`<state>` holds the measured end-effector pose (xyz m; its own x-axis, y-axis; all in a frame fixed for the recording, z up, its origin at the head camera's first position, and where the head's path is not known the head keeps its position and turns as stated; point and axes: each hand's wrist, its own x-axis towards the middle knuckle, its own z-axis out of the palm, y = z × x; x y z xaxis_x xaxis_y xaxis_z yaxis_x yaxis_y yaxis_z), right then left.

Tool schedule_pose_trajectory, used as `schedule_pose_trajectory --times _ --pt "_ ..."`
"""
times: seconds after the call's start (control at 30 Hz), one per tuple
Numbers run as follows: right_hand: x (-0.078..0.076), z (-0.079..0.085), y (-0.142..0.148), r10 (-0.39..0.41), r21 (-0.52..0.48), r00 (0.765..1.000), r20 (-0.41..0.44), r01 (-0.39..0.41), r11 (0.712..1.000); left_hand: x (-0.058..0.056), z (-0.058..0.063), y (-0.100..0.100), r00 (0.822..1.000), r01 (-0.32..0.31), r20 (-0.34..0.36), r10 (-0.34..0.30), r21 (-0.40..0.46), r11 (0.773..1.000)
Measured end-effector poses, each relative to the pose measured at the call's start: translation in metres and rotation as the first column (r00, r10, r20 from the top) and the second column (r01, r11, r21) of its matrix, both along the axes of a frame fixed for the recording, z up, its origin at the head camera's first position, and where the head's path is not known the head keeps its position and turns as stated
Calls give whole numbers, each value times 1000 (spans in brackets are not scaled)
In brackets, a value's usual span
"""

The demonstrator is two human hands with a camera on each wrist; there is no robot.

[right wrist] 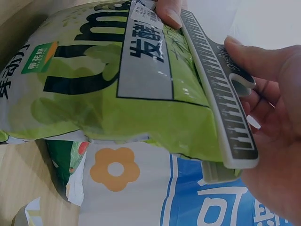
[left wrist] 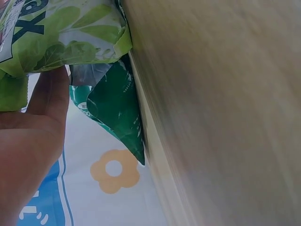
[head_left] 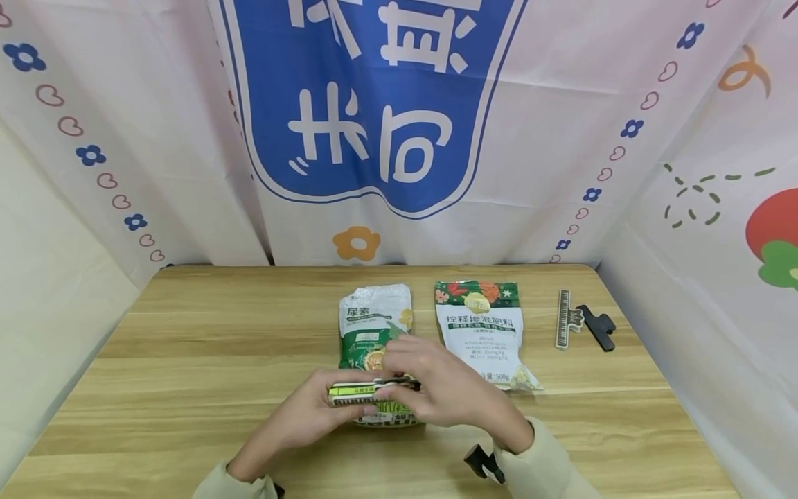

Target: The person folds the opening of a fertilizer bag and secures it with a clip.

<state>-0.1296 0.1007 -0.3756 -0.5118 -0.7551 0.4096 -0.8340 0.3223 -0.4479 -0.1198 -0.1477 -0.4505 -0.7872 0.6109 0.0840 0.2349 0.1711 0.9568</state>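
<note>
A plump light-green bag (right wrist: 84, 84) with dark lettering stands upright near the table's front, largely covered by the hands in the head view. Across its folded top lies a long clip (right wrist: 225, 94) with black-and-white ruler-like markings. My right hand (head_left: 430, 381) pinches the clip at its dark handle, thumb (right wrist: 263, 61) on one side and fingers partly hidden behind. From the other side my left hand (head_left: 312, 412) grips the bag's top edge and one end of the clip, a fingertip (right wrist: 168, 14) pressing close to it. Behind stands a white-and-green bag (head_left: 368, 319).
Right of the hands lies a white-and-green fertilizer bag (head_left: 480, 333) with a folded lower corner. Further right are a ruler-marked clip (head_left: 563, 322) and a black clip (head_left: 600, 327). A printed curtain (head_left: 548, 138) hangs at the wooden table's (head_left: 187, 346) back edge.
</note>
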Motion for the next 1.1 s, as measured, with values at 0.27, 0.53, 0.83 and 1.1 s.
schedule_pose_trajectory --times 0.27,0.53,0.83,1.1 --pt "0 0 -1 -22 16 999 32 22 1000 0 -1 -1 1000 -12 -11 12 -5 1000" --pt "1 -2 0 -70 55 991 114 64 996 -1 -1 -1 999 -41 6 41 -25 999" --pt "2 -7 2 -138 204 981 134 109 973 -1 -2 -1 999 -37 -14 36 -30 999" --pt "1 -12 19 -186 138 955 230 157 978 -1 1 0 998 -55 -40 51 -95 994"
